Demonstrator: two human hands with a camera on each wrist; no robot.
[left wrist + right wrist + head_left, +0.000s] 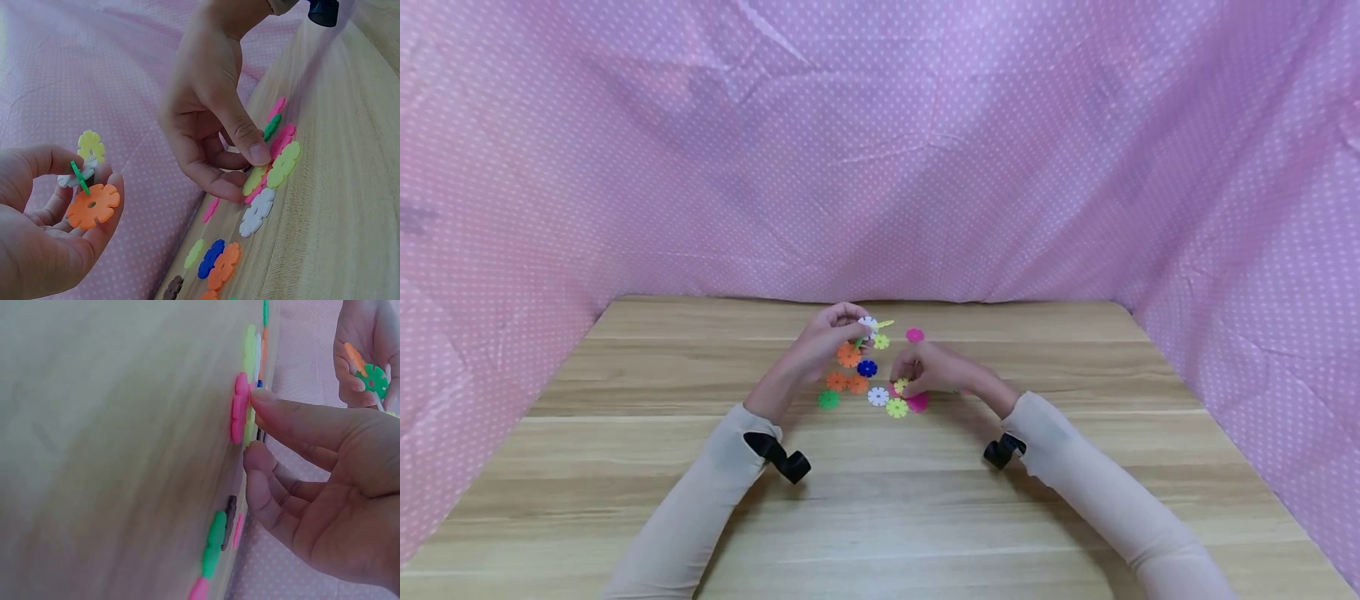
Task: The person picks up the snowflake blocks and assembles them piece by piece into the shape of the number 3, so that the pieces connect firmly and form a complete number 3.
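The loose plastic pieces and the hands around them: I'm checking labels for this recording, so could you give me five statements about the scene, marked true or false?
1. The left hand holds a group of joined pieces. True.
2. All of that group is one colour. False: it shows an orange piece, a green piece, a white piece and a yellow piece.
3. The right hand has its fingers on another yellow piece. True.
4. The blue piece lies on the table. True.
5. The backdrop is plain white. False: the cloth is pinkish with pale dots.
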